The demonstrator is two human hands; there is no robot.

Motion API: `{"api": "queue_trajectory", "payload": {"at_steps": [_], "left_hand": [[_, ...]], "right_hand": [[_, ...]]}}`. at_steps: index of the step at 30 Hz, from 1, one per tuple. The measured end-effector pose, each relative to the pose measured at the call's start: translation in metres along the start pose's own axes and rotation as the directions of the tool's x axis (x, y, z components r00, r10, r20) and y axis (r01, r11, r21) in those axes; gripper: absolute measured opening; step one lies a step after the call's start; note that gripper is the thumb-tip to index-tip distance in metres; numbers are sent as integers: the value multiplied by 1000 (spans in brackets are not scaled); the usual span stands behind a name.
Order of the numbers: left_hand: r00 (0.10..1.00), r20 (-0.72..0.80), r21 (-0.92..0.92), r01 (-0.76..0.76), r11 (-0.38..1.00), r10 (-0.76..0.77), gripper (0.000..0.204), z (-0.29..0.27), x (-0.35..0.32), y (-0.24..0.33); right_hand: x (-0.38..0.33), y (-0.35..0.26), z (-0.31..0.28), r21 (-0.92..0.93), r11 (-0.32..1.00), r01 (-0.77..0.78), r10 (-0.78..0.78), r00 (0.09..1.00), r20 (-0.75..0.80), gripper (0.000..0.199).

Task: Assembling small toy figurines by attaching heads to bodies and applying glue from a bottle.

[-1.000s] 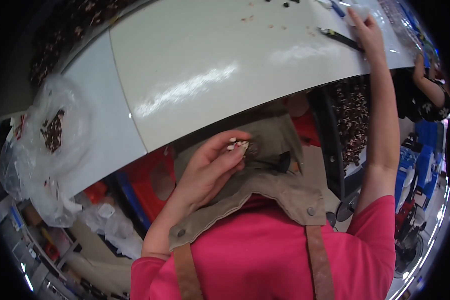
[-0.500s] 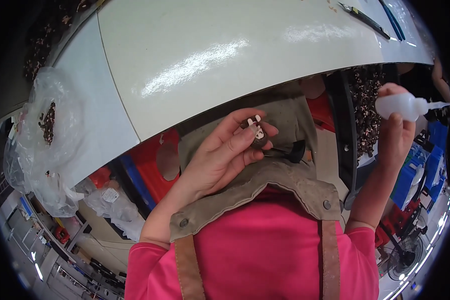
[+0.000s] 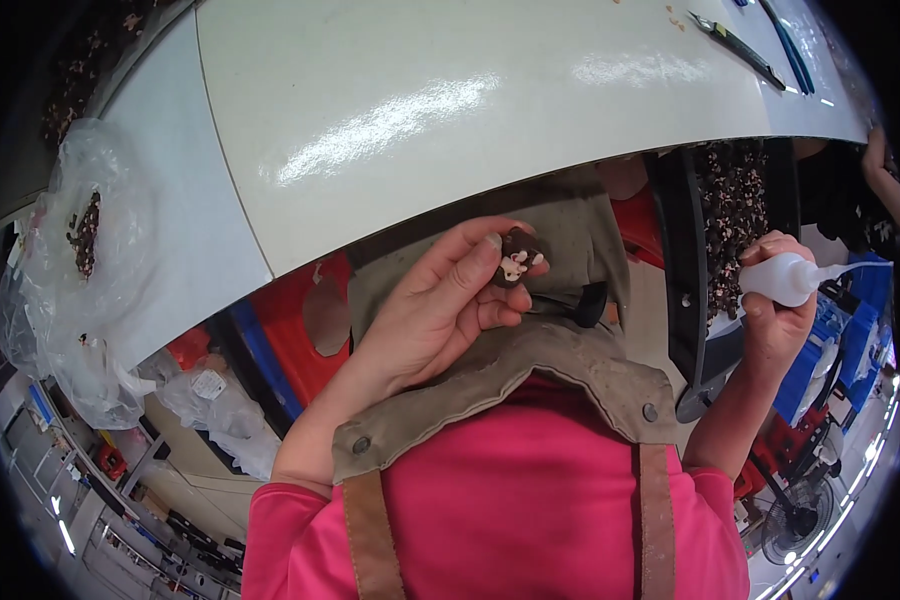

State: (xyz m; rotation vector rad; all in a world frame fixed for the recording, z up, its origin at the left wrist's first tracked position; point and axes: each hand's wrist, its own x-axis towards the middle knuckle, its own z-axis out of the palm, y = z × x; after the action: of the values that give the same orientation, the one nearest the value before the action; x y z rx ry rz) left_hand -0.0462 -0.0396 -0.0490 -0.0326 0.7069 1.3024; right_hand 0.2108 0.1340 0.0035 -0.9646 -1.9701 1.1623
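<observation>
Just beyond the table's near edge, over my lap, my left hand (image 3: 440,295) pinches a small dark brown figurine (image 3: 517,258) with pale pink parts between thumb and fingers. Its pale side is turned up. Out to the right, my right hand (image 3: 775,310) is wrapped round a white squeeze bottle (image 3: 782,280) with a thin clear nozzle. The bottle lies sideways in the grip, its nozzle pointing right, away from the figurine. Close behind that hand is a black tray (image 3: 732,220) heaped with small brown and pink pieces.
A white table (image 3: 390,60) spans the front. A craft knife (image 3: 738,50) and blue tweezers (image 3: 788,45) lie at its far right. A clear plastic bag (image 3: 90,270) with brown pieces hangs over the left edge. Another person's arm (image 3: 882,175) shows at the right.
My right hand with the squeeze bottle has dropped lower and slightly left. In my left hand the figurine has been turned, and the thumb has shifted off its pale side.
</observation>
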Motion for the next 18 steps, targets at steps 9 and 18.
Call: {"api": "queue_trajectory", "payload": {"at_steps": [9,18], "left_hand": [[997,0,-24,-82,996,82,38,-1,1,-7],[999,36,25,-4,1000,3,37,-4,2,-4]], "right_hand": [[2,-2,2,-84,972,218,-205,969,134,66],[4,-19,7,-97,968,231,-209,957,200,67]]}}
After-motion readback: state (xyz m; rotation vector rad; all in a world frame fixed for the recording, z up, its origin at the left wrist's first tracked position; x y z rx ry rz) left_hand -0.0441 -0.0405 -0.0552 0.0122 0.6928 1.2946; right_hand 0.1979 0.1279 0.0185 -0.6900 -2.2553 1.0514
